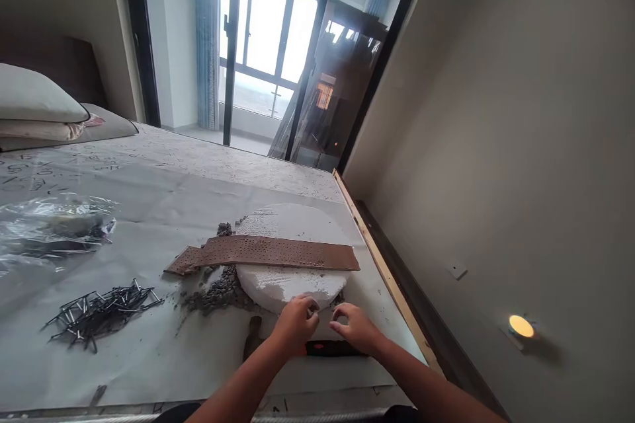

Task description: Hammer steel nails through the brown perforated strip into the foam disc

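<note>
A white foam disc (pixel 290 281) lies on the covered bed, with a brown perforated strip (pixel 268 252) laid across its top. My left hand (pixel 296 324) rests at the disc's near edge, fingers curled in a pinch; what they hold is too small to make out. My right hand (pixel 353 327) is just beside it, thumb and forefinger also pinched together near the disc's rim. Under both hands lies a hammer (pixel 322 347) with a black and red grip, its head pointing left.
A pile of dark nails (pixel 102 309) lies to the left, with a crumpled clear plastic bag (pixel 54 228) behind it. Dark crumbs (pixel 218 291) are scattered beside the disc. Pillows (pixel 40 106) sit far left. The bed's wooden edge (pixel 387 277) runs along the right, then a wall.
</note>
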`<state>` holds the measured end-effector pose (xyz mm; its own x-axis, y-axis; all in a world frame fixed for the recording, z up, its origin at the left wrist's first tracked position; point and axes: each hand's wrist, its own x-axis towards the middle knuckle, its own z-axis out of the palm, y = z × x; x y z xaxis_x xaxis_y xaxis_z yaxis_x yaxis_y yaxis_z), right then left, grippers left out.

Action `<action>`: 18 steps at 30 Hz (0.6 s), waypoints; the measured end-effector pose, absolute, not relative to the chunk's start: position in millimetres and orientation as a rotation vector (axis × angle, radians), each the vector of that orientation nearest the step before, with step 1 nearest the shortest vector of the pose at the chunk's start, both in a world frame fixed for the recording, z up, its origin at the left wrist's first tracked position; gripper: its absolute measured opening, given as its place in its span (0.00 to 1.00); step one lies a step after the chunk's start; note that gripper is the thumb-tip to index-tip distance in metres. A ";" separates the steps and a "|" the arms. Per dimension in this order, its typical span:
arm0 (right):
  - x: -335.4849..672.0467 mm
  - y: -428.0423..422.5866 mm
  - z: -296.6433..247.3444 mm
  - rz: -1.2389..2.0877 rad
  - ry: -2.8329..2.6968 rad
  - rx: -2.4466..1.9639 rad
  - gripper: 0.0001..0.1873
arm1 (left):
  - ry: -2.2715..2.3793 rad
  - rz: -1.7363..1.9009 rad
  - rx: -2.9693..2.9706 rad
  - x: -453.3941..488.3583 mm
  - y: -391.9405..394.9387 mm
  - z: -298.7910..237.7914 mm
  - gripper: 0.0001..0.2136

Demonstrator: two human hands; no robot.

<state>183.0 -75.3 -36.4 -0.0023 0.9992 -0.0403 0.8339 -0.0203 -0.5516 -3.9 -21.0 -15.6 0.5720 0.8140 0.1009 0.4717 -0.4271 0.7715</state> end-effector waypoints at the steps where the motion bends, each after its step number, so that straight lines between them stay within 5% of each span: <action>1: 180.6 -67.7 -29.5 0.717 -1.748 -1.860 0.11 | 1.036 0.543 2.154 -1.8 -20.8 -18.0 0.12; 8: 167.6 8.8 15.9 1.325 -1.417 -1.627 0.16 | 1.134 0.359 2.335 11.3 -21.3 -15.8 0.12; 14: 141.8 54.9 25.1 0.256 -2.327 -2.021 0.12 | 1.278 0.490 2.425 6.8 -18.1 -7.6 0.12; 18: 136.6 71.5 12.7 0.023 -2.496 -1.974 0.13 | 1.332 0.496 2.462 -0.1 -8.0 -10.7 0.13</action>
